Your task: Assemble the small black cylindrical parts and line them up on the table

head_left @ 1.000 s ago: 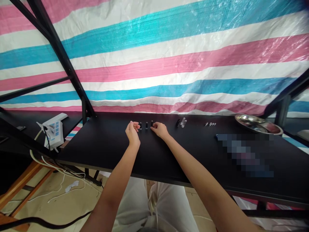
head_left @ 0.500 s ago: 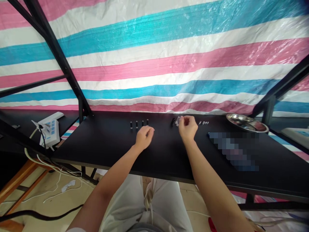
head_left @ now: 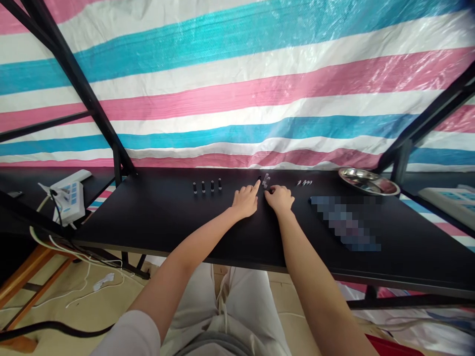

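the clear tubes [head_left: 266, 181] lie in a small group on the black worktop [head_left: 166, 217]. just left of them is a small black piece [head_left: 259, 178], with the index fingertip of the left hand [head_left: 245, 201] at it; that hand is partly open, index finger stretched out and the others loosely bent, gripping nothing that shows. just in front and to the right of the clear tubes, the right hand [head_left: 280, 199] has its thumb and fingers curled part-way; whether it has hold of anything, i cannot tell. well to the left of the tubes, four black cylinders [head_left: 203, 187] stand upright in a row, apart from one another. right of the tubes lie small silvery pieces [head_left: 305, 183], and farther right, a round metal tray [head_left: 345, 173].
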`<move>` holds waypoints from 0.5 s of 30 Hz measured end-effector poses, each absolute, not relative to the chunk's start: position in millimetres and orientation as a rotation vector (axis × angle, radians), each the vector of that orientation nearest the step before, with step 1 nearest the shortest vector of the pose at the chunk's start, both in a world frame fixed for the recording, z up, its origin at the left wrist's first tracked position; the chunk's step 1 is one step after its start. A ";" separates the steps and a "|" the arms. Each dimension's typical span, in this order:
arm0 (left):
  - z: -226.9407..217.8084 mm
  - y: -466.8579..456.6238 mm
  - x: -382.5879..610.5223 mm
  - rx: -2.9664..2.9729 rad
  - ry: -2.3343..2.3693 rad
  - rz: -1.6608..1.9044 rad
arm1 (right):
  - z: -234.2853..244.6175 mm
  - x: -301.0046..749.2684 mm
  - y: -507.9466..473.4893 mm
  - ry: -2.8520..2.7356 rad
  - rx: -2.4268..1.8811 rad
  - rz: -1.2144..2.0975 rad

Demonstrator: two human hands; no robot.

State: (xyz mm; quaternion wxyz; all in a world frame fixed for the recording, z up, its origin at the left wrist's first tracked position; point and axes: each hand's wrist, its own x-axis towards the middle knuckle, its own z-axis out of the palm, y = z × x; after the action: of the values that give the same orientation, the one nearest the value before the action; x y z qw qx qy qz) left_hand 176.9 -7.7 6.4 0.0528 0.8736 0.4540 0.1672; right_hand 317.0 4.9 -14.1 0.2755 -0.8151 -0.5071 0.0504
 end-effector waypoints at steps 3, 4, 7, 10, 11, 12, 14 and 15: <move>7.8 1.5 190.7 2.650 1.450 0.484 | -17.3 315.9 7.6 -1.383 -2.173 0.112; 8.5 4.3 194.1 2.646 1.469 0.470 | -18.2 315.8 8.9 -1.388 -2.166 0.111; 9.9 12.4 201.3 2.645 1.512 0.423 | -20.8 315.6 13.1 -1.391 -2.143 0.108; 10.4 20.2 204.8 2.684 1.525 0.442 | -22.2 315.4 16.9 -1.366 -2.132 0.099; 10.3 22.6 205.1 2.702 1.527 0.471 | -22.4 315.4 18.1 -1.360 -2.130 0.099; 10.1 24.8 204.9 2.720 1.527 0.506 | -22.4 315.5 19.1 -1.357 -2.128 0.101; 9.0 28.2 202.2 2.748 1.515 0.570 | -22.3 315.9 21.0 -1.350 -2.127 0.109; 8.3 29.1 199.7 2.753 1.503 0.599 | -22.2 316.1 21.9 -1.345 -2.128 0.115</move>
State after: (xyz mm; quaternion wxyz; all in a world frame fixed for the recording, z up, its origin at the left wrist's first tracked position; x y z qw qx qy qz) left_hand 199.7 29.1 8.3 -0.0258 0.8618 0.4707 0.1875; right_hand 316.1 21.9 -22.2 0.3058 -0.8040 -0.5081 0.0434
